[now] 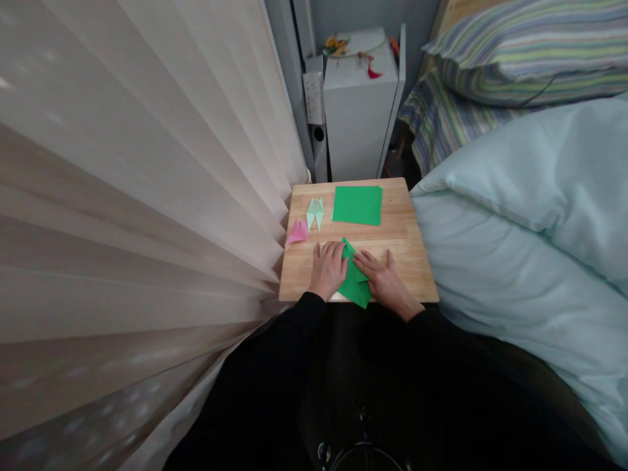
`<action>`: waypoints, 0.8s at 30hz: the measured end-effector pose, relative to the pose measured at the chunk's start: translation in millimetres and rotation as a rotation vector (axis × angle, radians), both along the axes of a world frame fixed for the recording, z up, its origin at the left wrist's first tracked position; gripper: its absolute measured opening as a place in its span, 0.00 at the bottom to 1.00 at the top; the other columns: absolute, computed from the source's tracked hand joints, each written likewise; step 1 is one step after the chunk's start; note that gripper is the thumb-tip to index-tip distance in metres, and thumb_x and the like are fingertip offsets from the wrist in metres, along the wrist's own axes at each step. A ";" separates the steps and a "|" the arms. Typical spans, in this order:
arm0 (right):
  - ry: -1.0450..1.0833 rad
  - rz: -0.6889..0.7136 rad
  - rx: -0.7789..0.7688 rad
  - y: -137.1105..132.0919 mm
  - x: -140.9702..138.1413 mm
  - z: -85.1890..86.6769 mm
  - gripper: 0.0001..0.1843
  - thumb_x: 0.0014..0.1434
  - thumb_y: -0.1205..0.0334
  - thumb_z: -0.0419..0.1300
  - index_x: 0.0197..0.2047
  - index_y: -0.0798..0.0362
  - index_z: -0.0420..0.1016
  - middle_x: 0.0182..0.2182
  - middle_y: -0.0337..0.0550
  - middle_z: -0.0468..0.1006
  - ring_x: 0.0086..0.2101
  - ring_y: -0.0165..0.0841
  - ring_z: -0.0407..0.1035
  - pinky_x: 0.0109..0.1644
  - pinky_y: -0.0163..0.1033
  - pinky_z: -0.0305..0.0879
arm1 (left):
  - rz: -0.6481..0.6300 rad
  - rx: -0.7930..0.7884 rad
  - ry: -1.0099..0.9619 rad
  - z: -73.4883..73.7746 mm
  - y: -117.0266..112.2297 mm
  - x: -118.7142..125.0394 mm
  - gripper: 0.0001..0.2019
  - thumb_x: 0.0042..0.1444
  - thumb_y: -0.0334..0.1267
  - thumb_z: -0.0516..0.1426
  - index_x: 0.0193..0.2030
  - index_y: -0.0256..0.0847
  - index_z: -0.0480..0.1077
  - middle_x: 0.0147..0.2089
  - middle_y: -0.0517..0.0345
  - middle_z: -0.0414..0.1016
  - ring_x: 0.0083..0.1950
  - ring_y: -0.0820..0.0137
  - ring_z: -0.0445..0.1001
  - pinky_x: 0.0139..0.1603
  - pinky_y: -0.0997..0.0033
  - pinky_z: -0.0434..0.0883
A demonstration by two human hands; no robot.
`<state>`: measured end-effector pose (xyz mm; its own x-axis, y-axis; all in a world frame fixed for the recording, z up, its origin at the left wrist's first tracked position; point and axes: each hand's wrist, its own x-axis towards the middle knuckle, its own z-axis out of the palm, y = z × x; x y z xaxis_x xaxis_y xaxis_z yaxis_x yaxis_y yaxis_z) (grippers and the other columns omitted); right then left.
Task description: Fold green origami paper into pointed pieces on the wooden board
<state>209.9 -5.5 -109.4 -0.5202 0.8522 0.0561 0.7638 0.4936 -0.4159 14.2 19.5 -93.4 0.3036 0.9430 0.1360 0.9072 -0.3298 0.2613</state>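
Paper folding at an intermediate stage on a pale, wood-grained desk (392,241). The bright green folded paper sheet (354,286) lies at the near edge, between the two hands, its nearest corner projecting slightly beyond the desktop. Creased layers and a pointed far tip indicate that some folds are made; the piece appears unfinished, though the number of folds remaining cannot be told. Left hand (328,268): open, palm down, fingers together and slightly bent, touching the sheet's left side. Right hand (385,280): open and flat, fingers extended over the right side, thumb spread away from it. Beyond lie a flat stack of green paper (358,205), apparently unused, and, to its left, mint-green (315,210) and pink folded paper pieces (297,231), both already shaped.
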 end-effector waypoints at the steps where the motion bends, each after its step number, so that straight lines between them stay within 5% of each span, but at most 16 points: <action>1: -0.001 0.000 0.002 0.1 0.0 -0.4 0.38 0.62 0.77 0.46 0.73 0.50 0.64 0.73 0.53 0.64 0.73 0.48 0.56 0.71 0.82 0.33 | 0.001 0.002 -0.006 0.1 -0.2 0.2 0.21 0.73 0.41 0.48 0.68 0.40 0.66 0.67 0.46 0.73 0.70 0.60 0.66 0.78 0.48 0.52; 10: -0.002 0.013 0.010 1.1 2.2 -3.4 0.38 0.62 0.78 0.46 0.73 0.49 0.64 0.73 0.53 0.64 0.73 0.48 0.55 0.70 0.83 0.34 | -0.036 0.000 0.061 2.3 -1.0 2.5 0.21 0.73 0.40 0.47 0.69 0.44 0.68 0.66 0.46 0.73 0.71 0.56 0.63 0.76 0.42 0.52; 24: 0.001 0.018 -0.014 1.5 1.8 -2.5 0.39 0.61 0.79 0.45 0.73 0.50 0.64 0.73 0.52 0.63 0.73 0.47 0.54 0.70 0.83 0.32 | -0.039 -0.027 0.170 15.9 9.0 11.8 0.24 0.69 0.34 0.49 0.69 0.32 0.67 0.59 0.38 0.72 0.62 0.50 0.67 0.62 0.48 0.65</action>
